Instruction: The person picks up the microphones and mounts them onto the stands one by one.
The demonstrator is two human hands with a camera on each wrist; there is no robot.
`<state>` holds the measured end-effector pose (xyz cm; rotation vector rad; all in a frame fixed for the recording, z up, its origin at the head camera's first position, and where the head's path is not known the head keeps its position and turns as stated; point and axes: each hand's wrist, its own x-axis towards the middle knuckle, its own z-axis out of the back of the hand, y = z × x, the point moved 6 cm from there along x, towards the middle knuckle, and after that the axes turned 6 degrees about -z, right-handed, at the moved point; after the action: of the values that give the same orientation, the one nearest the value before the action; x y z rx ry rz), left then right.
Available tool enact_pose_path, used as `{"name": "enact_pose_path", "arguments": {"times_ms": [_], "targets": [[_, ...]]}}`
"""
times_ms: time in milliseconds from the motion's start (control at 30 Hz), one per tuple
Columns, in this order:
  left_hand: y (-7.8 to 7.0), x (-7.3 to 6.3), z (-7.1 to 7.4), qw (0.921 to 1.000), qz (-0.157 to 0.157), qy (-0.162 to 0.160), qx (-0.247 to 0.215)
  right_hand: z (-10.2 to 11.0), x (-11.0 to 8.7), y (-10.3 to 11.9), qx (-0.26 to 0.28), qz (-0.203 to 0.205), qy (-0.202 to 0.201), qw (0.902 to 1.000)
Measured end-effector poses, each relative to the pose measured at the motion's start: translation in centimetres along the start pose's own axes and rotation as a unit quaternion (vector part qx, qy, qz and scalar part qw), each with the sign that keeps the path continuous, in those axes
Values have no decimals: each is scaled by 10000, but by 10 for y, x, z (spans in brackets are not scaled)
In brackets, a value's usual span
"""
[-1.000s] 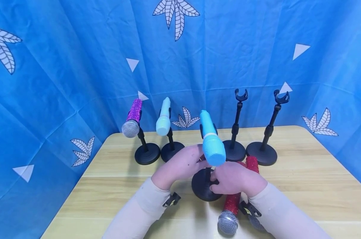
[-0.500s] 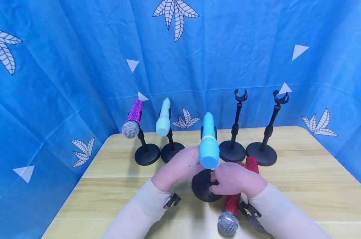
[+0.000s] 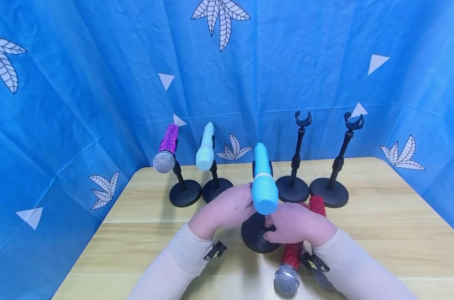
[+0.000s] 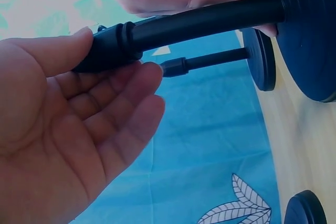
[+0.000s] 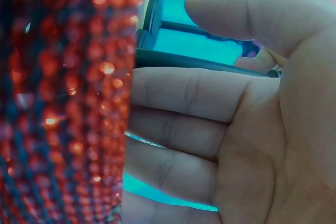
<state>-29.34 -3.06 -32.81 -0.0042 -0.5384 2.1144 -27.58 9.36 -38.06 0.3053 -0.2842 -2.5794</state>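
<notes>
A bright blue microphone (image 3: 264,189) sits in the clip of a black stand, whose round base (image 3: 257,238) rests on the table. Below the microphone, my left hand (image 3: 227,208) pinches the stand's upper collar (image 4: 113,48) between thumb and fingers. My right hand (image 3: 296,225) is low beside the pole (image 4: 210,24), its fingers extended by the base; the right wrist view shows its palm (image 5: 247,145) with nothing gripped. Under the right forearm lie two red glittery microphones (image 3: 292,256), partly hidden; one fills the left of the right wrist view.
Behind on the left, a purple glittery microphone (image 3: 169,141) and a pale aqua microphone (image 3: 206,150) sit on black stands. Two black stands with bare clips, one (image 3: 295,162) nearer the middle and one (image 3: 337,162) further right, stand at the back. A blue patterned curtain (image 3: 227,83) surrounds the table.
The blue microphone has swung from a rightward slant to nearly straight toward me, its head shifting left, then slightly back right. My hands have barely moved.
</notes>
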Motion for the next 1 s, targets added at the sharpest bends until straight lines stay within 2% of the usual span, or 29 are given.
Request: {"name": "enact_pose_path", "arguments": {"times_ms": [67, 233, 467, 767, 1000], "targets": [[1, 1, 1, 9999, 4, -32, 131, 1, 0, -1, 60, -41, -71, 9999], [5, 3, 0, 9998, 147, -65, 107, 2, -2, -4, 390, -275, -108, 9988], [9, 4, -1, 9992, 386, -66, 81, 1, -4, -8, 982, -762, -44, 9922], [7, 4, -5, 9990, 420, 13, -125, 1, -4, -6, 817, -612, -146, 9947], [7, 5, -4, 9988, 479, -111, 30, 2, -4, -5, 864, -556, -202, 9945]]}}
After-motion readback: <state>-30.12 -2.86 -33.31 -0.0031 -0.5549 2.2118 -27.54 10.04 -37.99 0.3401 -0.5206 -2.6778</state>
